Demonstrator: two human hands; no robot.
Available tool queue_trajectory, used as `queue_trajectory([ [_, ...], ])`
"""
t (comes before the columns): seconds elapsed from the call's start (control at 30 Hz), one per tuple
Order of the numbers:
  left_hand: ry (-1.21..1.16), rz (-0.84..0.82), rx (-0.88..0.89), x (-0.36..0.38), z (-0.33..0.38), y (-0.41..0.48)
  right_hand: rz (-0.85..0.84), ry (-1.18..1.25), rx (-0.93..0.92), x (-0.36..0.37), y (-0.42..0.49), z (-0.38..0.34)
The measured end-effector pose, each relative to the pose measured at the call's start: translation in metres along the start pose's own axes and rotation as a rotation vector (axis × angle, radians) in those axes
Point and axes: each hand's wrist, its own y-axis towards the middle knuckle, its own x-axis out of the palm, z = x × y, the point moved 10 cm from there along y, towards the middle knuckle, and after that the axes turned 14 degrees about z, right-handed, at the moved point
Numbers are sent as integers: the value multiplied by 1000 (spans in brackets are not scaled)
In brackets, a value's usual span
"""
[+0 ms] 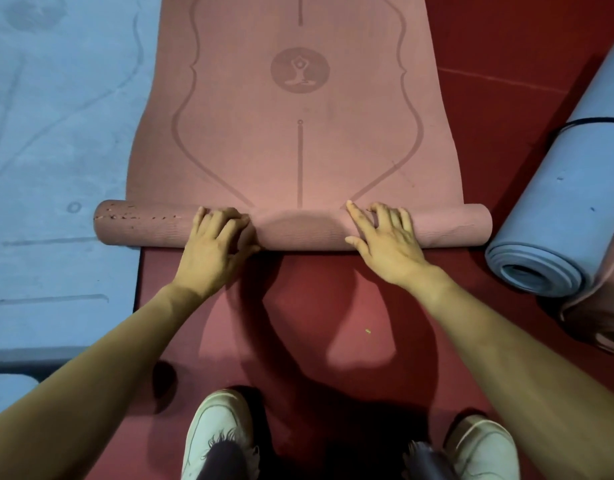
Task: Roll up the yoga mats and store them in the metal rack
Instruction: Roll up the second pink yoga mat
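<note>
L grip (217, 242) curled over pink mat roll (298, 232) | R grip (385, 237) flat on it

Before you, the red floor (506, 46) carries a part-rolled pink mat (298, 150), a flat blue mat (56, 133) on your left, a rolled blue mat (558, 202) right

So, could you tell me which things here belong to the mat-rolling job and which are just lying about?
Job: partly rolled pink yoga mat, left hand, right hand, rolled blue yoga mat, flat blue yoga mat.
Not: yellow speck on red floor, worn white shoes.
</note>
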Motion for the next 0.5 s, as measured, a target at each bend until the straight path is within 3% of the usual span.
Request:
queue_trajectory([
  [0.3, 97, -178, -118, 18, -16, 13, 95, 42, 156, -7, 13, -1],
  [0.43, 33, -215, -164, 21, -17, 21, -43, 37, 24, 0, 16, 6],
  [0.5, -10, -224, -143, 20, -17, 26, -10, 99, 1, -4, 19, 9],
])
